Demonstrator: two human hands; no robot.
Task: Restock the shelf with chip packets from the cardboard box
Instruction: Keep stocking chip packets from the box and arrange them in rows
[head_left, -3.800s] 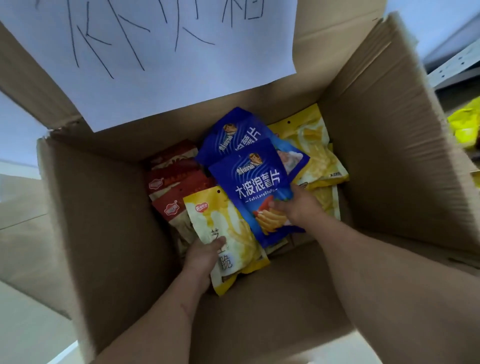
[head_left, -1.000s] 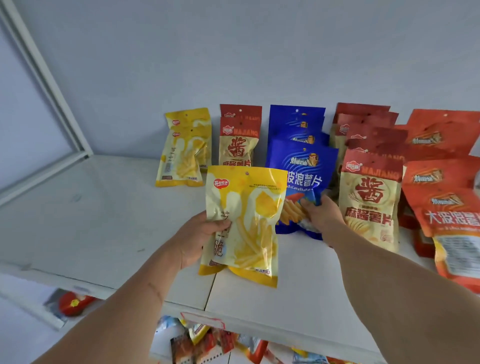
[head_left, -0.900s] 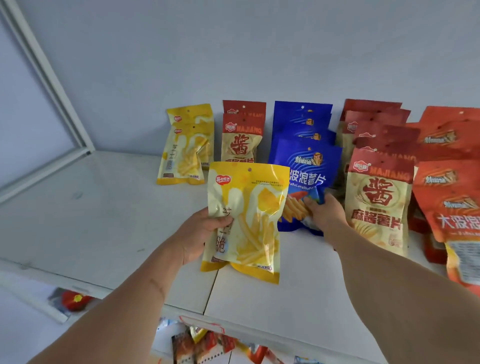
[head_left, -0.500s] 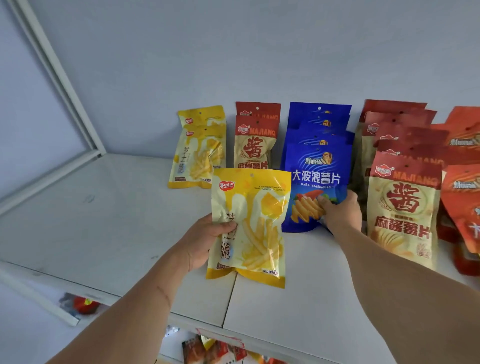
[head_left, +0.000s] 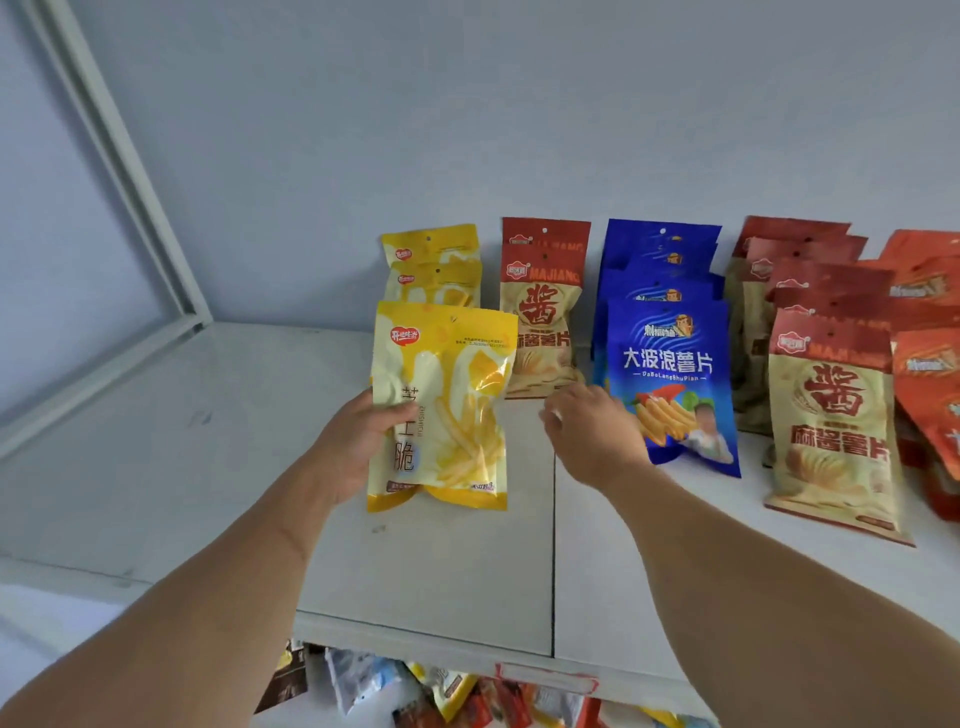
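My left hand (head_left: 353, 447) grips a yellow chip packet (head_left: 447, 405) by its left edge and holds it upright in front of the yellow row (head_left: 434, 260) on the white shelf (head_left: 426, 571). A blue chip packet (head_left: 670, 379) stands at the front of the blue row, free of any hand. Just left of it, my right hand (head_left: 592, 436) hovers with fingers loosely spread and holds nothing. The cardboard box is out of view.
Red-and-cream packets (head_left: 543, 312) stand between the yellow and blue rows; more of them (head_left: 831, 415) and orange packets (head_left: 930, 374) fill the right. A white frame post (head_left: 119, 171) rises at the left. Mixed packets (head_left: 441, 691) show on the shelf below.
My right hand let go of the blue packet, which now stands in its row, and drew back leftward. My left hand carried the yellow packet farther back, up to the yellow row.
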